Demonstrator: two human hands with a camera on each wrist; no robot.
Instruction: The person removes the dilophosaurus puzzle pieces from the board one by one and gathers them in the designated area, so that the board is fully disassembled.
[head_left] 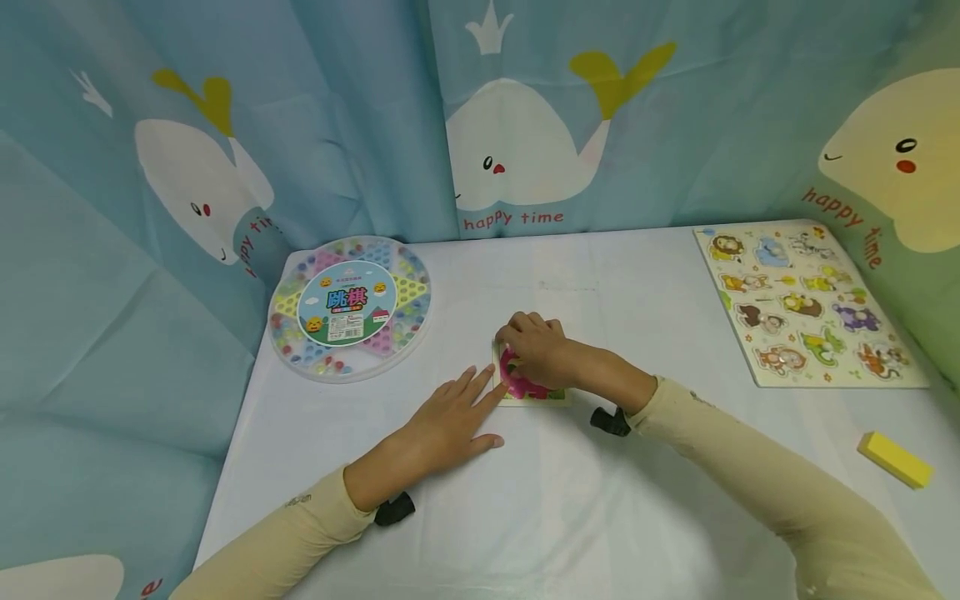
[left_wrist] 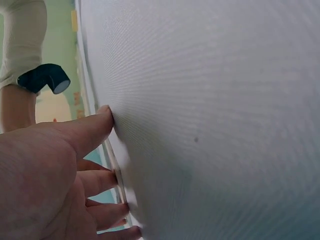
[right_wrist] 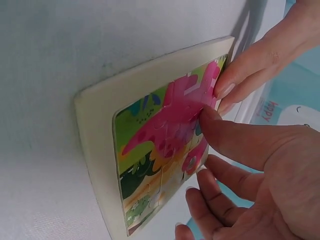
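Note:
A small framed jigsaw puzzle [right_wrist: 177,120] with a pink dinosaur picture and a pale border lies on the white table. My left hand [head_left: 450,421] is spread flat, its fingertips at the puzzle's left edge and its thumb held apart on the tablecloth. In the right wrist view, two left fingers [right_wrist: 245,82] touch the picture's far side. My right hand [head_left: 536,350] bends over the puzzle from the right. Its thumb [right_wrist: 235,137] presses on the pink pieces, while its other fingers curl near the frame's edge. I cannot tell whether it pinches a piece.
A round Chinese checkers box [head_left: 408,292] with coloured marbles lies at the back left. An animal peg board [head_left: 765,304] lies at the back right, with a yellow block [head_left: 895,459] nearer the front. Blue whale-print curtains [head_left: 360,125] border the table.

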